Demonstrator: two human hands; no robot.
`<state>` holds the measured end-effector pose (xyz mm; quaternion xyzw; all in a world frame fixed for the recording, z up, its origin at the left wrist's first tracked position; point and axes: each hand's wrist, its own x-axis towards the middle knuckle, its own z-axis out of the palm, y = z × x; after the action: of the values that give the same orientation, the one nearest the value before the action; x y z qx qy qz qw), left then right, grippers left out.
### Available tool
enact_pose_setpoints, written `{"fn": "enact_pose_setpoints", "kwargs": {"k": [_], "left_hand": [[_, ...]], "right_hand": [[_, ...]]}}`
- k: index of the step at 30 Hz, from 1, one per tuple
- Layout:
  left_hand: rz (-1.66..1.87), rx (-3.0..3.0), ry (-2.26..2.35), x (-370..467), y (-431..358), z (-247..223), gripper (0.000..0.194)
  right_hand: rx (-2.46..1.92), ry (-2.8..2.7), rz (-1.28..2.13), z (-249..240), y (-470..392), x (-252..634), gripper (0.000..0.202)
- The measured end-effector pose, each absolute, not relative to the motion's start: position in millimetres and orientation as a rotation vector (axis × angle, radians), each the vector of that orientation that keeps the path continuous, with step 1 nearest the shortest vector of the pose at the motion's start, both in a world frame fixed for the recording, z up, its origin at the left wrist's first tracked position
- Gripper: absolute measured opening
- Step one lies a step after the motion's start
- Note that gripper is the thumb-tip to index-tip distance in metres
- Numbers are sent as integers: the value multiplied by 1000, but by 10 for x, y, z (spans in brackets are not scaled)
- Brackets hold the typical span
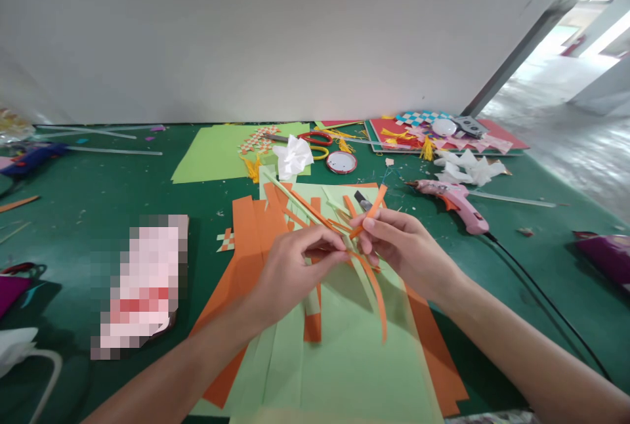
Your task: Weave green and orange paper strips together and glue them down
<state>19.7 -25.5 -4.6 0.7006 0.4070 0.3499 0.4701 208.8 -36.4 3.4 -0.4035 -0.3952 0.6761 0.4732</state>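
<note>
My left hand (pixel 308 263) pinches narrow paper strips between thumb and fingers, near the middle of the view. Facing it, my right hand (pixel 394 237) is closed on an orange paper strip (pixel 377 204) that curls up past the thumb. Green and orange strips cross between the two hands, and one orange strip (pixel 378 299) hangs down in a curve. Beneath them lie pale green paper sheets (pixel 364 358) on top of orange paper (pixel 253 240). A dark-tipped cutter-like tool (pixel 363 201) shows just behind my right fingers; the rest of it is hidden.
A pink glue gun (pixel 460 204) with a black cord (pixel 541 325) lies at right. Scissors (pixel 317 142), crumpled white tissue (pixel 294 156) and a round tin lid (pixel 341 162) lie behind the papers. A blurred-out phone-like object (pixel 147 286) is at left. A wall (pixel 246 37) rises behind the green table (pixel 197 197).
</note>
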Motion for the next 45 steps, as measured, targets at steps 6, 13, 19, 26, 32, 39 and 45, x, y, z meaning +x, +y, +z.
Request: {"fn": "enact_pose_setpoints", "kwargs": {"k": [6,13,19,26,32,39,45], "left_hand": [[888,1618,1009,211,-260,-29,4],[924,1476,963,210,-248,-32,12],[924,1549,967,207,-233,3,7],[951,1591,935,193,-230,-7,4],[955,1687,988,192,-243,-36,7],[941,1697,1074,208,-259,-29,27],[949,1679,1054,215,-258,-10,17]], "right_hand": [[-1013,-988,1609,12,-366,2096,16],[-1056,-1067,1535,18,-376,2104,15],[-1088,-1181,1537,22,-390,2139,17],[-1189,-1447,1395,78,-386,2105,18],[-1391,-1466,1206,41,-405,2065,29],[-1286,-1170,1384,-38,-408,2029,31],[-1233,-1080,1460,-50,-416,2008,28]]}}
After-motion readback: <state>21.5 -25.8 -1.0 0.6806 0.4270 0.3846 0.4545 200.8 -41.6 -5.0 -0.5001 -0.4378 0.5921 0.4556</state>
